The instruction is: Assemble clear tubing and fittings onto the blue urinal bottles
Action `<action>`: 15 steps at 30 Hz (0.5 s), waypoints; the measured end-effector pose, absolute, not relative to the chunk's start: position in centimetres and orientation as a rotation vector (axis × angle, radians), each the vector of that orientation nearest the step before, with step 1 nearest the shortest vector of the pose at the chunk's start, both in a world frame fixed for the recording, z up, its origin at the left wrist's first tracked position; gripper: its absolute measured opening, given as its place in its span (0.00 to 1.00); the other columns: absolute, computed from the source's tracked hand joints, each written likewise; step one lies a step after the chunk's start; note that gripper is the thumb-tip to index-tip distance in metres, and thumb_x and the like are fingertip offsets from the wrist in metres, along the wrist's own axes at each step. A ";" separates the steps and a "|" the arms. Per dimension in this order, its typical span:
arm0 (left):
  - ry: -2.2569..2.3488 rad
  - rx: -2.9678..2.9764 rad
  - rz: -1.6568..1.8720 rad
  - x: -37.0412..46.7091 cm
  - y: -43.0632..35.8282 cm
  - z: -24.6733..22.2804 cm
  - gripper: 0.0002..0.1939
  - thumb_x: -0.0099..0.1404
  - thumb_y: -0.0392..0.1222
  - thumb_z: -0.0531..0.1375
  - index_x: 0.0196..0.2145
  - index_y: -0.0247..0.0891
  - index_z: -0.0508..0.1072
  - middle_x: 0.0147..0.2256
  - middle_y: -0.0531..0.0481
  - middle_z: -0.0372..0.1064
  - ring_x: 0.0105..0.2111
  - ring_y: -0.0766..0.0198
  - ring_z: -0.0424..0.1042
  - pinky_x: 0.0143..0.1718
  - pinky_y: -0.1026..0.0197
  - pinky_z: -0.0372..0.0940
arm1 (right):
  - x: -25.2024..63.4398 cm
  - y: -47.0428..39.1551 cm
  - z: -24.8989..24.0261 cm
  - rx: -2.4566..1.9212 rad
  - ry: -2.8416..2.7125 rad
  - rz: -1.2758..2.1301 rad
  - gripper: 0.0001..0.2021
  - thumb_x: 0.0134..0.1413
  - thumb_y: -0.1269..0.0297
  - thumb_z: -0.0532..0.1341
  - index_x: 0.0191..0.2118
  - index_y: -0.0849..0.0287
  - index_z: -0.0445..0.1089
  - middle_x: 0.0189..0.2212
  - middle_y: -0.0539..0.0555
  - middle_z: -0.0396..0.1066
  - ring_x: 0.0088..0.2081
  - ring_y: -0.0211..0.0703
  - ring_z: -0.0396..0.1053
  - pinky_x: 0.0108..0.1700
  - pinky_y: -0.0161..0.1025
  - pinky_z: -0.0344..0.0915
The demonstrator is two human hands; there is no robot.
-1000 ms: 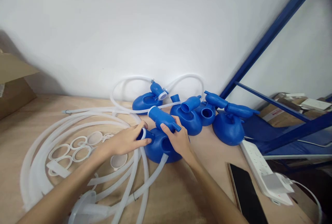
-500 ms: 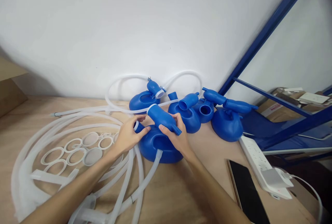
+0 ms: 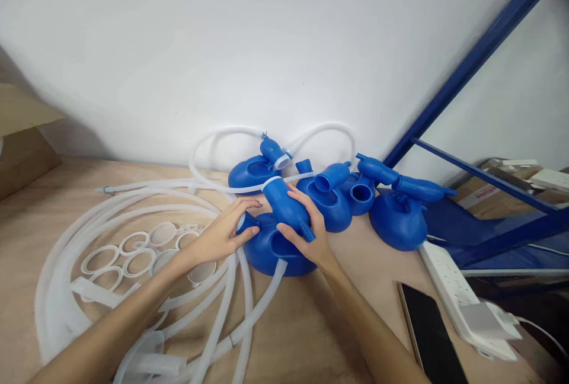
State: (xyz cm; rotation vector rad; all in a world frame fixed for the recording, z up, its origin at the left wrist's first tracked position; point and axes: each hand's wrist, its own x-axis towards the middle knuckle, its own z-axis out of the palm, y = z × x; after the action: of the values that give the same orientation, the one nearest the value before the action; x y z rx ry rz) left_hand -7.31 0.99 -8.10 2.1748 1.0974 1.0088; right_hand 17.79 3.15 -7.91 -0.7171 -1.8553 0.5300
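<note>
My right hand (image 3: 315, 224) is wrapped round a blue spouted cup (image 3: 284, 203), a bulb-shaped plastic piece with a white rim at its upper left and a narrow spout at its lower right. Under it, a blue urinal bottle (image 3: 263, 256) lies on the table. The fingers and thumb of my left hand (image 3: 224, 230) close round this bottle's neck at its left side. A clear hose (image 3: 267, 298) runs up to the bottle's front, where its end rests against the handle opening. The cup sits above the bottle; whether they touch is hidden.
More blue urinal bottles (image 3: 395, 224) and spouted cups (image 3: 422, 187) stand behind and to the right. Coiled hoses (image 3: 57, 253) and white rings (image 3: 100, 261) lie left. A phone (image 3: 433, 330) and a power strip (image 3: 448, 280) lie right, beside a blue metal frame (image 3: 471, 64).
The spouted cup has turned in my right hand, its spout now pointing more downward. My left hand stays at the bottle's neck. The whole view has shifted slightly.
</note>
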 end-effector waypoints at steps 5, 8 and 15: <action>1.112 2.146 0.781 -8.2 1.2 -7.2 0.31 0.75 0.57 0.57 0.69 0.41 0.62 0.69 0.38 0.59 0.69 0.46 0.60 0.71 0.44 0.57 | 18.1 3.1 -8.4 -0.711 -1.797 0.252 0.28 0.58 0.55 0.71 0.62 0.51 0.67 0.62 0.63 0.68 0.63 0.64 0.69 0.65 0.65 0.66; 1.206 2.131 0.698 -8.2 1.1 -6.7 0.40 0.75 0.61 0.56 0.74 0.39 0.53 0.74 0.36 0.50 0.73 0.45 0.53 0.74 0.44 0.51 | 18.2 3.1 -8.6 -0.719 -1.770 0.081 0.26 0.58 0.51 0.68 0.60 0.52 0.67 0.59 0.64 0.68 0.63 0.68 0.67 0.64 0.71 0.65; 1.521 2.033 0.210 -14.0 0.1 -3.4 0.44 0.72 0.72 0.47 0.76 0.45 0.55 0.75 0.45 0.49 0.74 0.40 0.51 0.74 0.42 0.46 | 17.9 3.2 -8.8 -0.690 -1.721 0.089 0.24 0.57 0.57 0.69 0.57 0.52 0.68 0.56 0.63 0.72 0.58 0.65 0.73 0.60 0.68 0.69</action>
State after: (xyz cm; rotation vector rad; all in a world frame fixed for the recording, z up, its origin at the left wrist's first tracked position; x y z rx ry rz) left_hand -13.96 0.11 -3.41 2.0332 1.5210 0.2097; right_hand 17.91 3.21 -8.77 -0.6897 -1.7211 0.0891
